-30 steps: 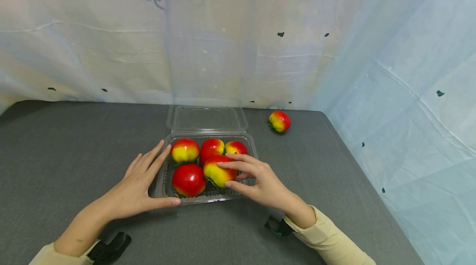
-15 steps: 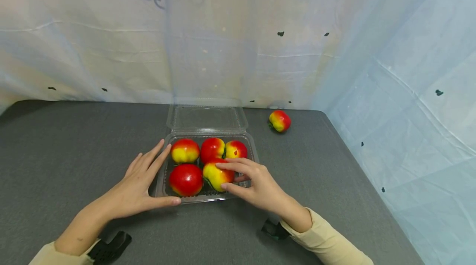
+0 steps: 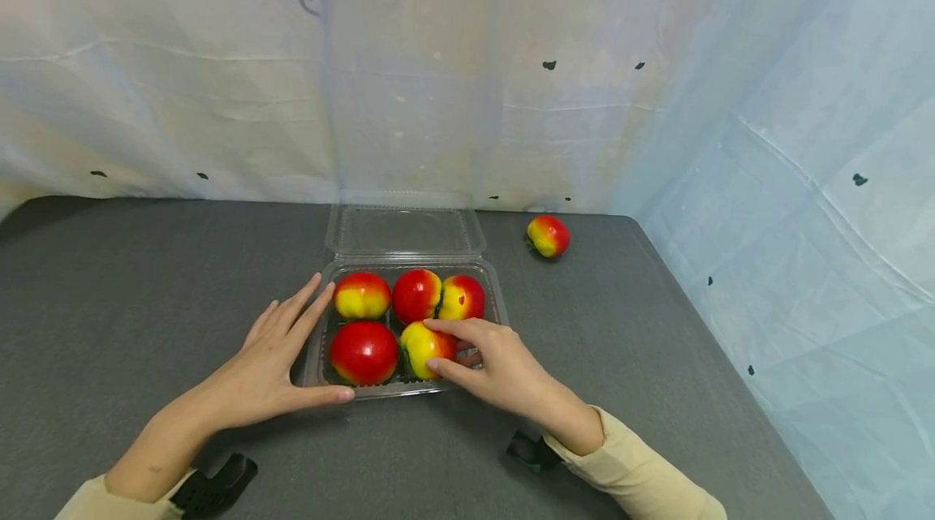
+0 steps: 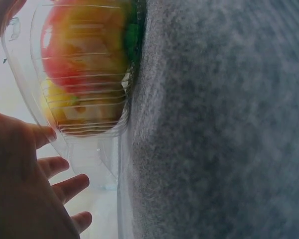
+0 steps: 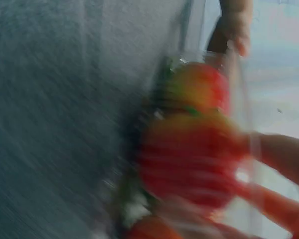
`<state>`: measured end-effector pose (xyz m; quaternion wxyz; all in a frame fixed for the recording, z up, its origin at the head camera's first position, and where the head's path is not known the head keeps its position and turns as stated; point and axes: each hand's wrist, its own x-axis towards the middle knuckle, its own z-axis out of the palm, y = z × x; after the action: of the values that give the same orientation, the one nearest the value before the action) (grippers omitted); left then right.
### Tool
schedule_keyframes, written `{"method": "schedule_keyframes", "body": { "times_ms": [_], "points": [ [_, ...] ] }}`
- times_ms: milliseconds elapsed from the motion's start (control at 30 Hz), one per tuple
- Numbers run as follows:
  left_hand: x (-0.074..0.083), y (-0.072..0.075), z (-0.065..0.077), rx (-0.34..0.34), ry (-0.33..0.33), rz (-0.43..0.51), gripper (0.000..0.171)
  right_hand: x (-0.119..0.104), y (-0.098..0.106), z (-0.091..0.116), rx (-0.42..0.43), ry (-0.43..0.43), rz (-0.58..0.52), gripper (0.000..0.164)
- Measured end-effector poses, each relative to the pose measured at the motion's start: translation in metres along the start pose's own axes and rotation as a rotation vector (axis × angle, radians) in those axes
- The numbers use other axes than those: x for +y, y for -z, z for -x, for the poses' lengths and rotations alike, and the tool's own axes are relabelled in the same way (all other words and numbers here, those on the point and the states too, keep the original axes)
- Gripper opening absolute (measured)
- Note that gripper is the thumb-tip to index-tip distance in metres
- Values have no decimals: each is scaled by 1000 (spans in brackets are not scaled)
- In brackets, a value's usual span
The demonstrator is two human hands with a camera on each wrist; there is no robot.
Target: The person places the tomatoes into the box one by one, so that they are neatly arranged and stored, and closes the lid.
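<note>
My right hand grips a red-and-yellow fruit by its right side, at the front right of a clear plastic clamshell box. Thumb and index finger show on the fruit; the other fingers are partly hidden behind it. The left hand is spread along the box's left side, its thumb at the front left corner and fingertips by the left rim. Beside the gripped fruit sits a large red fruit. Behind stand a yellow-bottomed fruit, a red fruit and another red-and-yellow fruit. The right wrist view is blurred.
The box's clear lid lies folded back toward the pale sheet wall. One more red-and-yellow fruit rests on the grey table, right of the lid. Another sheet hangs along the right side.
My right hand has moved down and slightly left with its fruit, lower toward the box's front. The large red fruit has shifted a little left. The left hand stays in place.
</note>
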<state>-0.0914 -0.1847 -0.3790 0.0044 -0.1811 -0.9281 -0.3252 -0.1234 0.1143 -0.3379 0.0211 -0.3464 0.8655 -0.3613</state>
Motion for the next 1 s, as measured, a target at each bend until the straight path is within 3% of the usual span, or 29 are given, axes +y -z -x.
{"method": "schedule_keyframes", "body": {
  "times_ms": [267, 567, 1000],
  "points": [
    [1, 1, 1, 3, -3, 6, 117, -1, -8, 1, 49, -13, 57, 45],
    [1, -1, 0, -6, -2, 11, 116, -3, -5, 3, 27, -20, 116, 49],
    [1, 0, 1, 1, -6, 10, 116, 4, 11, 1, 86, 31, 88, 46]
  ]
}}
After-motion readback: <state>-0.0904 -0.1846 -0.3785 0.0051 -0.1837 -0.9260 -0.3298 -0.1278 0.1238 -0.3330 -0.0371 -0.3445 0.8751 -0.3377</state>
